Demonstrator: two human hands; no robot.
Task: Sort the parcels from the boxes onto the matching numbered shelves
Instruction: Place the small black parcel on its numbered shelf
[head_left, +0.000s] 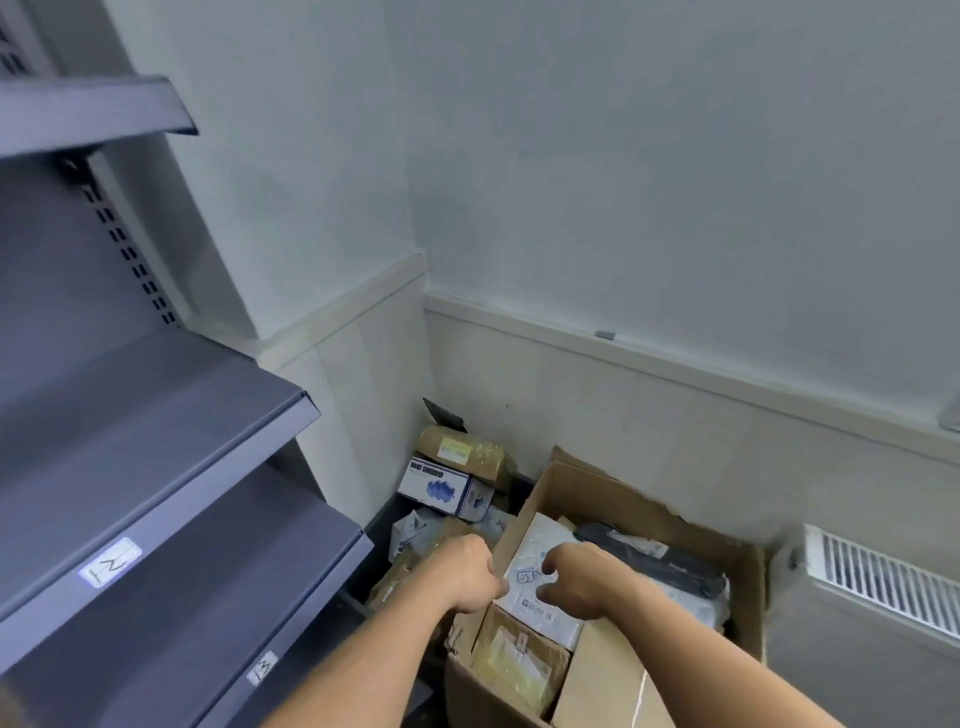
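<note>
A white parcel (530, 556) marked "05" stands in the open cardboard box (675, 519) at the lower middle. My left hand (462, 571) grips its left edge at the box wall. My right hand (576, 577) is over its face, with curled fingers and thumb pinching it near the label. Beneath it in the box lies a brown taped parcel (519, 660), and a dark bag parcel (660, 564) lies behind. Grey shelves on the left carry white number labels, one reading "12" (111, 561) and another (261, 667) on the shelf below.
A second dark bin in the corner holds a blue-and-white box (441, 486), a brown parcel (467, 452) and grey bags. A white radiator (883, 582) stands at the right against the wall. The shelf edges jut out on the left.
</note>
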